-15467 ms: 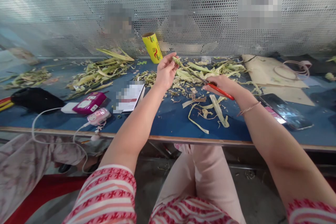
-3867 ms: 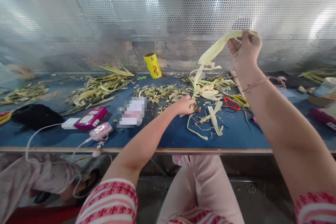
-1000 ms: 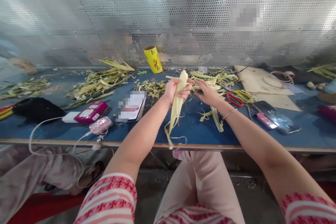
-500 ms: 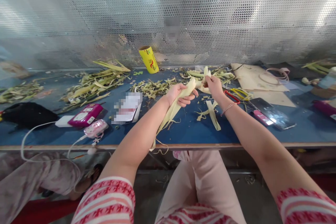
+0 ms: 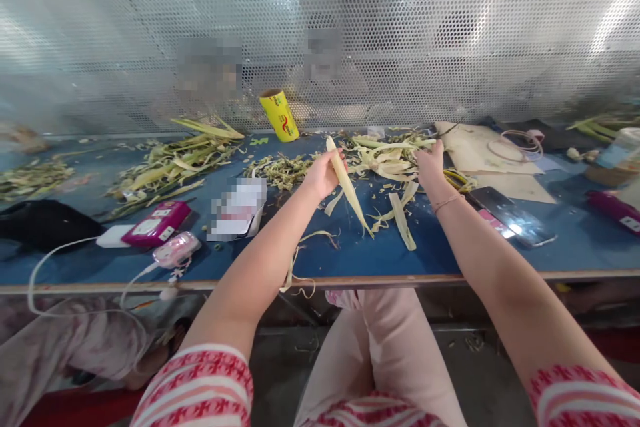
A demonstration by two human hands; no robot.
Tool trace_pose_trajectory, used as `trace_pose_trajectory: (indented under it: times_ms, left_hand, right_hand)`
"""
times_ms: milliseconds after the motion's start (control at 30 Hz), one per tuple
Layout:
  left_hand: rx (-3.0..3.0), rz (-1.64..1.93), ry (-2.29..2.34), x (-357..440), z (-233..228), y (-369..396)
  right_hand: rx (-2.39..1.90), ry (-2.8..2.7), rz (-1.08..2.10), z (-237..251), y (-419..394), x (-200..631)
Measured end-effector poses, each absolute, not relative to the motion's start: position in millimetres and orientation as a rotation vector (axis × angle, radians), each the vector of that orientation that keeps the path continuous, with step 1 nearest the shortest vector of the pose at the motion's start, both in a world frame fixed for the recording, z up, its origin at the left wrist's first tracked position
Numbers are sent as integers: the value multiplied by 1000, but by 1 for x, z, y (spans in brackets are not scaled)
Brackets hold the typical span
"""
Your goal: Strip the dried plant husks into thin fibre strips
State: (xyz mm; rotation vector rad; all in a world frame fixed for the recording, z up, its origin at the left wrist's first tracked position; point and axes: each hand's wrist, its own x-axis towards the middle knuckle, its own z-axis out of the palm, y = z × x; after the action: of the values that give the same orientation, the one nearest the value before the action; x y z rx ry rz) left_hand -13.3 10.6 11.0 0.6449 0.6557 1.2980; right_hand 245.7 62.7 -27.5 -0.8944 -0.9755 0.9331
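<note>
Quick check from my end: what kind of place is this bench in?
Probably a shared workshop bench for handwork with husks or leaves. A blue worktable backed by a perforated metal screen, heaps of pale husk strips, and the left hand gripping one strip.

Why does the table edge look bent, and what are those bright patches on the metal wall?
Head view: the wide lens bows the blue table and stretches the arms. Light glares off the perforated screen, washing out parts. Blurred blocks hide spots behind it. The left hand and its husk strip stay fairly sharp.
</note>
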Motion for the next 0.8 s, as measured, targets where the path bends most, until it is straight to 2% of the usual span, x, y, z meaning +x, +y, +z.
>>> trace_pose_trajectory:
  times_ms: [100,267,333,433,633,800]
  left_hand:
    - [736,1326,714,-8,6,11]
    - [968,1269,790,-1,-2,7]
    - [1029,1267,828,0,-5,6]
    - [1071,1274,833,-1,-7,6]
    - [1022,1335,852,-2,-5,6]
    - [999,1343,845,-2,-3,4]
  right_hand:
    - [-1081,-1202,537,-19,47,228]
    - [-1068,-1746,720,-14,13,168]
    - [-1075,-1895,673,-14,4,152]
    - [-1114,-1898,602,-16,-2,144]
    - [-1109,-1746,754,-20,0,149]
    - [-1229,-1744,628,-20,2,150]
